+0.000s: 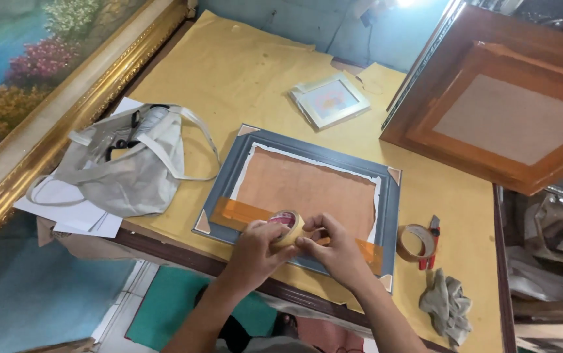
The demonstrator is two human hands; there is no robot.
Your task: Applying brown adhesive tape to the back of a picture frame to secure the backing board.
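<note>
We find both hands at the near edge of the counter (242, 59), over the lower rail of a grey picture frame (229, 180) lying face down. The left hand (255, 252) and the right hand (337, 252) meet on a roll of tape (287, 225), fingers of each clenched around it from either side. A strip of tape (239, 212) runs along the frame's lower rail, just beside the roll. To the left, a cloth bag (125, 170) lies near the frame, overhanging the counter's edge. To the right, a second tape roll (417, 243) and a red cutter (433, 243) sit just beside the frame, a rag (447, 307) nearer us. A small frame (328, 99) lies beyond, with open paper around it.
</note>
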